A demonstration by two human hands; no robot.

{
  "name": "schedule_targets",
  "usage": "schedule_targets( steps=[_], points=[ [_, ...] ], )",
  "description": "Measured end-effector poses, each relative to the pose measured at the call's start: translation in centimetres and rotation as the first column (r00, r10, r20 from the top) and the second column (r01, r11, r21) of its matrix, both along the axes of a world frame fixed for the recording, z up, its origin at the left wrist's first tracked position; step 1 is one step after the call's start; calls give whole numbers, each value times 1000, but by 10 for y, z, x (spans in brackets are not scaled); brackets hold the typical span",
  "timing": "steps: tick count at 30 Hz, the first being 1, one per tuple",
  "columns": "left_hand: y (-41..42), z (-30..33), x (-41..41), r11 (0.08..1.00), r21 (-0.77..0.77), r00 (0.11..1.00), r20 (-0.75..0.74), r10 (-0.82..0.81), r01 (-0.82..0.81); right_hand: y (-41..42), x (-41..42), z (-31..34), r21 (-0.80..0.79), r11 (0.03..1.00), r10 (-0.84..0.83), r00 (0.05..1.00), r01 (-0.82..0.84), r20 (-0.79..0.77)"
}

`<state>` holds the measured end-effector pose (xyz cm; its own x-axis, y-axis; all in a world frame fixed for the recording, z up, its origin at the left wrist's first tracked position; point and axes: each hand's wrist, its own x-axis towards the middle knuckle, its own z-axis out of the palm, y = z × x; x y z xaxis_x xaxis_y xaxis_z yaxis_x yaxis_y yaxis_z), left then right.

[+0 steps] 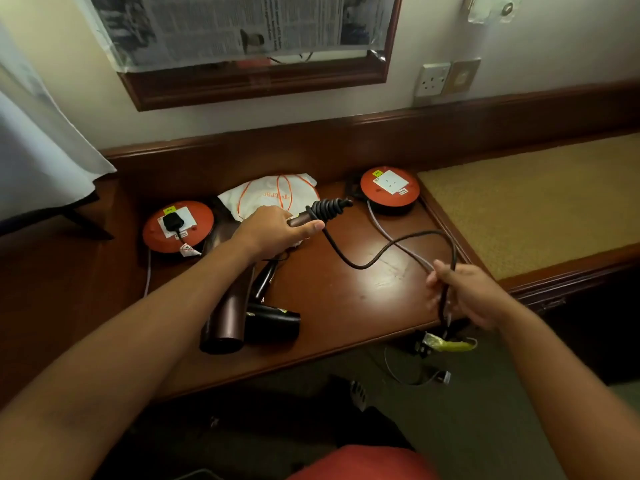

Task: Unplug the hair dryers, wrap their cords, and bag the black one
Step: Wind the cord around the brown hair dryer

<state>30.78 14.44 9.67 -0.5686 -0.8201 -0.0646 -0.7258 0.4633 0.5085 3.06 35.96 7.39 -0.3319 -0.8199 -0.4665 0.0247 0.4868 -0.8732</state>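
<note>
My left hand (273, 232) grips the handle of a brown hair dryer (227, 306) that lies on the wooden desk (346, 292). Several turns of its dark cord (330, 207) are wound round the handle's end. The loose cord (388, 249) loops across the desk to my right hand (467, 292), which pinches it near the front edge. Its plug (445, 344), with a yellow tag, hangs below that hand. A black hair dryer (273, 322) lies beside the brown one. A black plug (171, 221) sits in the left orange reel socket (178, 226). A white drawstring bag (273, 195) lies behind my left hand.
A second orange reel socket (389, 188) stands at the back right with nothing plugged in; its grey cable (381, 226) runs across the desk. A woven mat surface (536, 202) lies to the right. A wall socket (433, 79) is above. A curtain (41, 140) hangs at left.
</note>
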Motion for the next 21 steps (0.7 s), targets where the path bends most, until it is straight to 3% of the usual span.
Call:
schedule_targets(
  steps=[4,8,16,21],
  points=[
    [-10,5,8,998,-62,1000,10,15,-14,-43,3,40,-130,991,16,1000,-12,26],
    [-26,3,8,998,-42,999,17,43,-42,-89,6,41,-180,983,30,999,-27,12],
    [-72,-10,-14,994,-28,989,94,111,-109,-178,-9,-11,-172,985,15,1000,-18,-23],
    [-100,-21,-34,989,-49,973,179,147,-141,-202,-11,-52,-88,993,72,995,-78,-76]
  ],
)
